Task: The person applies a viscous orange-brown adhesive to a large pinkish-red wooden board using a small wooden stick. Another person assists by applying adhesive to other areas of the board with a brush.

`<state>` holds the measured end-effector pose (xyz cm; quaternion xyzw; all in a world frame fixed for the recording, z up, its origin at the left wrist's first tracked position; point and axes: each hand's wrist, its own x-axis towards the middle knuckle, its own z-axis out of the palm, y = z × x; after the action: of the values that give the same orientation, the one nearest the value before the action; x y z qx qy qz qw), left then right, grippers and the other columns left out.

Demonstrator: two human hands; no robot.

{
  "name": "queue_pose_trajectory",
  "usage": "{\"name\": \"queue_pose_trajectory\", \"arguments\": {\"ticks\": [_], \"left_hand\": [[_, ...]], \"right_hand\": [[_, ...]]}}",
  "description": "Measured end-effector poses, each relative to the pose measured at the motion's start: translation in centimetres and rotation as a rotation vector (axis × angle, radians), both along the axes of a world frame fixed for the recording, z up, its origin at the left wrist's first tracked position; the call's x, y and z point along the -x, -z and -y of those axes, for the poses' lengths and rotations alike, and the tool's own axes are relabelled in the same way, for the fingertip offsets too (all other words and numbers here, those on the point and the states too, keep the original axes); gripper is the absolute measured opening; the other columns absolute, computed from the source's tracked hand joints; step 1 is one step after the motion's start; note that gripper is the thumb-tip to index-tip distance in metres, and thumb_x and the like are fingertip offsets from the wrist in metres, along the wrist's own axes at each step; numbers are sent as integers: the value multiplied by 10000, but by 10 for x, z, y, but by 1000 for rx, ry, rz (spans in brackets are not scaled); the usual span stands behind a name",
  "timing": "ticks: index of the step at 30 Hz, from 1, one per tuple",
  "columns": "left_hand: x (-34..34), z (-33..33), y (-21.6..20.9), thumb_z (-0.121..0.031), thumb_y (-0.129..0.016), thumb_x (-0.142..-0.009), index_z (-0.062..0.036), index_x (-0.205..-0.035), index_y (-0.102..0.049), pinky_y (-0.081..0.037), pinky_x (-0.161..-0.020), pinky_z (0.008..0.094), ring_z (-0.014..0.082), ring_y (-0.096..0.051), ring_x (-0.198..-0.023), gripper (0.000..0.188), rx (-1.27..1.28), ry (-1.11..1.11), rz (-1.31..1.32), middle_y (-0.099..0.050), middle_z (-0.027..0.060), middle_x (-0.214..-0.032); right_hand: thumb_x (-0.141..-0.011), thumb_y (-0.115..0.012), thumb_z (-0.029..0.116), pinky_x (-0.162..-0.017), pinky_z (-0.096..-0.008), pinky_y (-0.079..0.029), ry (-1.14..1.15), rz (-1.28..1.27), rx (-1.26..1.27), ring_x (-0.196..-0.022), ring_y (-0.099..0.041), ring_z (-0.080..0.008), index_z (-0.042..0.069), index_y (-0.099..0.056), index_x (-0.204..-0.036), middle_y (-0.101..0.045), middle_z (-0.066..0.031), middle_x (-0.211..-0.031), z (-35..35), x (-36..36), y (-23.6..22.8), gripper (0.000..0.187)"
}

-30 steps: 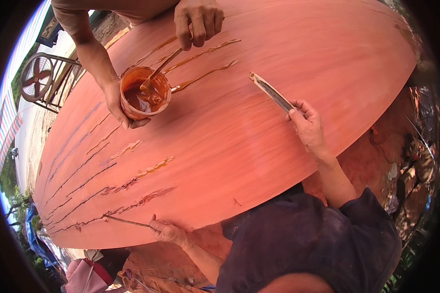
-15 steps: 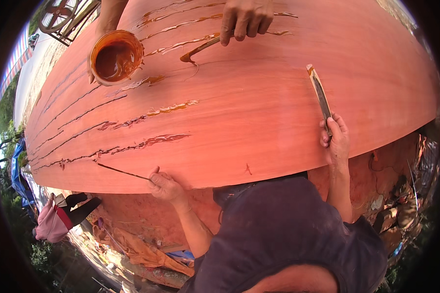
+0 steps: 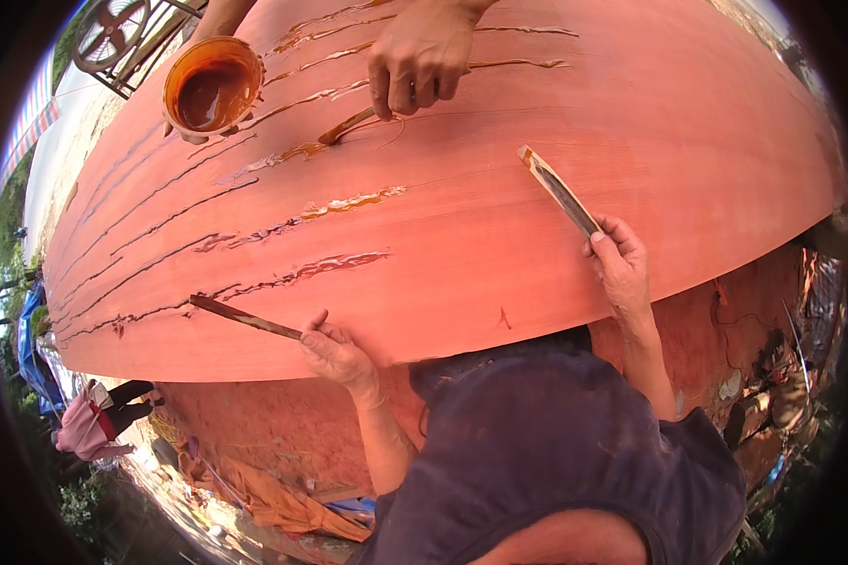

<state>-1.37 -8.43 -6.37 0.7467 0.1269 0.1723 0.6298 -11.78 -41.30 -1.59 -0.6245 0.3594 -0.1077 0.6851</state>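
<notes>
"What filled most of the view?"

"A broad reddish wooden surface (image 3: 481,254), with dark cracks (image 3: 264,282) and glossy brown streaks (image 3: 350,202) running along it, mostly on the left half."

"And next in size?"

"The wearer's dark shirt (image 3: 556,443), at the near edge. A fan (image 3: 110,33) stood past the far left side. Then came a tub (image 3: 219,52) of brown paste, held over the wood in a co-worker's hand (image 3: 196,138)."

"What about the wearer's own hands?"

"Both were closed on something. The right hand (image 3: 622,266) gripped a pale-edged stick (image 3: 561,191), angled over bare wood. The left hand (image 3: 342,356) pinched a dark stick (image 3: 245,317), its far end at the nearest crack; I couldn't tell whether it touched."

"And the smallest?"

"A paste-coated stick (image 3: 349,124), gripped in the co-worker's other hand (image 3: 422,58), its tip beside a brown streak."
</notes>
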Motion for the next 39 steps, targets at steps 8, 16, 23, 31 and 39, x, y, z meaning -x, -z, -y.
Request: {"name": "queue_pose_trajectory", "arguments": {"ticks": [8, 16, 23, 31, 39], "left_hand": [[9, -14, 1, -470, -366, -1064, 46, -978, -578, -239, -454, 184, 34, -306, -522, 564, 35, 79, -24, -336, -50, -641], [0, -14, 1, -383, -431, -1024, 64, -925, -649, -226, -471, 265, 65, -339, -503, 508, -194, 233, 58, -335, -38, -540], [5, -21, 2, -299, -427, -995, 65, -1068, -595, -325, -558, 261, 88, -392, -612, 407, -184, 304, 104, -419, -4, -675], [19, -20, 14, -217, -478, -1047, 3, -1118, -576, -369, -569, 222, 75, -426, -650, 250, -505, 228, 154, -464, -33, -745], [6, -13, -6, -72, -625, -953, 9, -1160, -669, -439, -555, 310, 186, -518, -607, 226, -791, 538, 239, -582, 92, -750]], "right_hand": [[-970, -549, 101, -486, -153, -315, 24, 28, 75, -554, -403, 10, -1, -627, -1167, -604, 10, -788, -9, 7, 11, 235], [-958, -537, 77, -442, -159, -300, 139, 47, 30, -496, -398, 11, -7, -638, -1121, -602, 14, -752, -10, 18, 9, 209], [-968, -543, 86, -456, -164, -294, 144, 64, -33, -514, -393, 13, -16, -630, -1147, -593, 24, -764, -10, 20, 15, 224], [-973, -531, 87, -507, -157, -307, 116, 51, 36, -571, -399, 14, -15, -621, -1191, -589, 32, -820, -15, 27, 14, 257], [-973, -519, 62, -550, -163, -346, 148, 40, 11, -622, -442, 3, -13, -620, -1191, -591, 32, -846, -12, 22, 15, 252]]}}
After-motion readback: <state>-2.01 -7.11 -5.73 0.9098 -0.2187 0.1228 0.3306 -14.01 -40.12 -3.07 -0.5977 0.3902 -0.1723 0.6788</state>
